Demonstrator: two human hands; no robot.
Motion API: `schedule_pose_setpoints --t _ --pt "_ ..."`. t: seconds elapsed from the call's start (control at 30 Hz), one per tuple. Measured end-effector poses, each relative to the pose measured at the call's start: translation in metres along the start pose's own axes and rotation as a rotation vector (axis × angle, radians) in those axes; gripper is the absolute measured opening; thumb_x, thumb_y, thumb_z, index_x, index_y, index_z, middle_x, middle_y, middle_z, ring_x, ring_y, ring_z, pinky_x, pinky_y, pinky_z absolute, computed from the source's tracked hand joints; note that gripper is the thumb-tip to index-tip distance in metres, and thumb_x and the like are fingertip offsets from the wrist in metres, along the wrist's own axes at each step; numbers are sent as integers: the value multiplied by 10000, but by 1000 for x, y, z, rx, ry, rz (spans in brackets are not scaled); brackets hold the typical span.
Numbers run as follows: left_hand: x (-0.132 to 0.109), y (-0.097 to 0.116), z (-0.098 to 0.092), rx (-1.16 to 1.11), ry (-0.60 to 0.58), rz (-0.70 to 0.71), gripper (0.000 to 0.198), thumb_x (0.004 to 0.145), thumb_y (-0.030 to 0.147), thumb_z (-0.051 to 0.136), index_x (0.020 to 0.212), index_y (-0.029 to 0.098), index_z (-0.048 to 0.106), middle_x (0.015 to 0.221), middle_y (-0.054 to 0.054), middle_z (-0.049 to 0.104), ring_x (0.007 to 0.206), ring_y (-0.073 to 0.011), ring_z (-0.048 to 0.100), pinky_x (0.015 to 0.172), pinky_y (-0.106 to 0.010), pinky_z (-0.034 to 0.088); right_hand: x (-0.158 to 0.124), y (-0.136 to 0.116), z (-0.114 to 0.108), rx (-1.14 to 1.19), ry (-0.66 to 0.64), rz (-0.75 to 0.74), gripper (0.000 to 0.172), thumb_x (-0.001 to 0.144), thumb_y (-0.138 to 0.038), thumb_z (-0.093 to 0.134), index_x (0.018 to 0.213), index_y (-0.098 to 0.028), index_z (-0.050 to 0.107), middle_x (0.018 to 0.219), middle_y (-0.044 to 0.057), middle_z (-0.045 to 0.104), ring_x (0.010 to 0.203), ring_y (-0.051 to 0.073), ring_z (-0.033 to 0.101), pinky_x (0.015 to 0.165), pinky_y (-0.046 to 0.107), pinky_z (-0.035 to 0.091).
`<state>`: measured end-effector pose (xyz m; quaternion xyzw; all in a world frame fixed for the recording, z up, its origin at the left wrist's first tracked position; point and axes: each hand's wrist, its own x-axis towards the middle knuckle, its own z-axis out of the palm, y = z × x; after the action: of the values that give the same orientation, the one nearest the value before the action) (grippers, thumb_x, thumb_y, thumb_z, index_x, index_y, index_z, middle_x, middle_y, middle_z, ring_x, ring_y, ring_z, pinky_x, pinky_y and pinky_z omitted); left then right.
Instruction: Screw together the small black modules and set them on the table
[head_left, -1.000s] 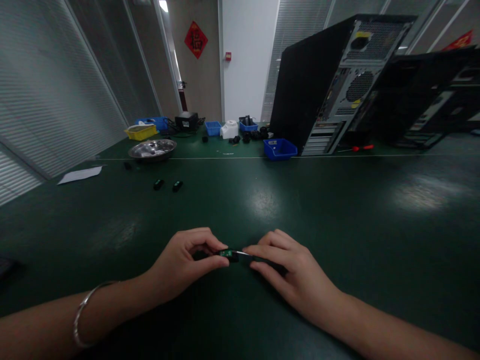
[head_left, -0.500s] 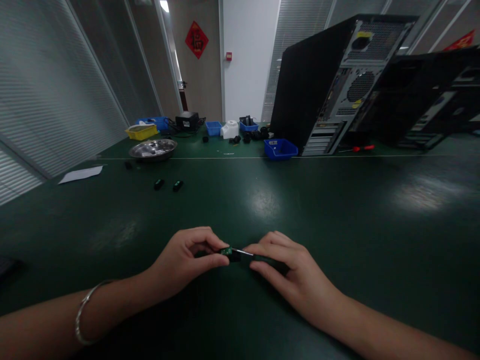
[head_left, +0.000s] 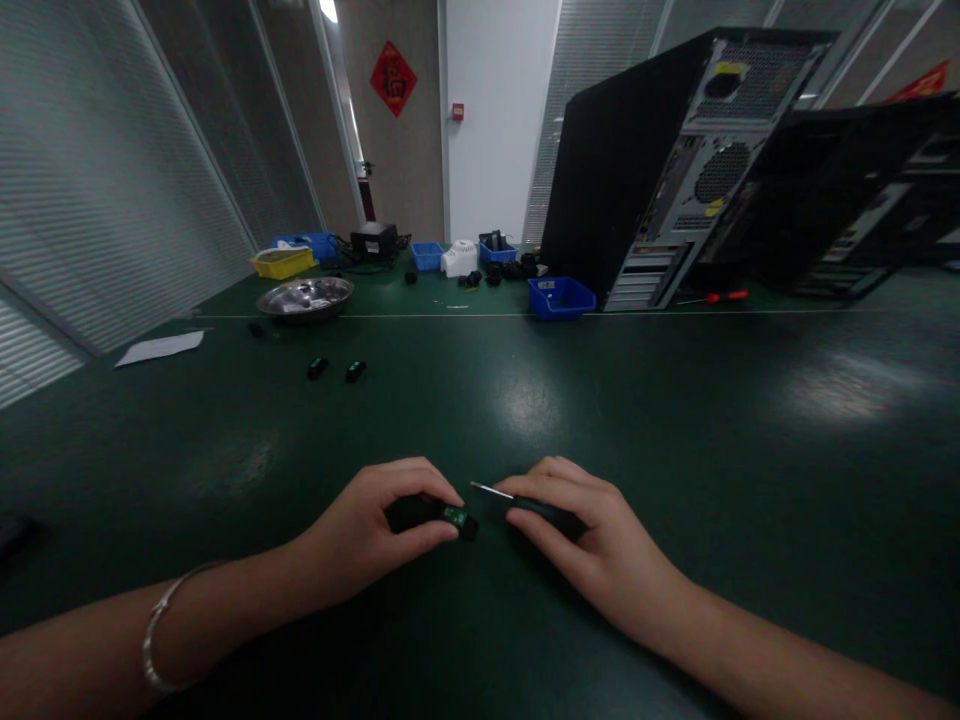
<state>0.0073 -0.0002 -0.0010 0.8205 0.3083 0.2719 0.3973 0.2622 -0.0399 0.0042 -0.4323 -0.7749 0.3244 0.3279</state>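
Between thumb and fingertips, my left hand pinches a small black part with a green circuit board, low over the green table. My right hand is closed around the dark handle of a screwdriver. Its thin metal shaft points left, and the tip is a little above and apart from the circuit board part. Farther off on the left lie two similar small black parts, one beside the other, each showing some green on top.
A metal dish, a yellow bin and a white sheet are at the back left. A blue bin stands before a black computer tower. Near the tower lies a red-handled tool.
The screwdriver tip has come away from the circuit board part and now sits slightly above it. The part has turned a little and its black end shows more.
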Motion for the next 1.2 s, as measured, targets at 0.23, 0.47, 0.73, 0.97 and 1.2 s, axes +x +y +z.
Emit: schedule_pose_setpoints --t 0.23,0.47,0.73,0.97,1.2 --pt "-4 5 -2 171 -163 87 412 928 41 515 1239 275 651 1126 -69 595 1036 -222 563 884 -357 471 0 2 1 35 21 -8 246 968 -175 611 1173 -266 712 1009 45 695 929 203 642 812 331 515" --pt "-7 13 5 249 -145 106 298 918 146 580 1208 214 593 1026 -71 566 914 -223 549 776 -334 461 0 3 1 39 39 -19 235 969 -182 609 1166 -259 711 1013 44 695 929 202 643 811 331 515" --pt "-7 12 7 281 -206 147 361 883 15 471 1118 225 647 1027 -59 548 865 -176 564 712 -262 443 1 3 2 45 33 -26 240 961 -182 619 1169 -259 712 1009 47 704 925 205 654 807 330 526" --pt "-9 4 4 301 -188 174 487 849 -43 420 1173 247 640 1171 -74 538 983 -193 581 828 -293 482 2 1 1 28 24 -7 227 964 -185 602 1149 -250 715 1006 51 697 922 208 645 804 341 517" --pt "-9 4 -1 240 -109 165 406 912 11 395 1214 223 564 1199 -90 576 1037 -221 578 897 -353 486 1 1 -4 -128 10 25 215 948 -165 586 1093 -235 729 957 57 673 894 219 621 787 361 486"
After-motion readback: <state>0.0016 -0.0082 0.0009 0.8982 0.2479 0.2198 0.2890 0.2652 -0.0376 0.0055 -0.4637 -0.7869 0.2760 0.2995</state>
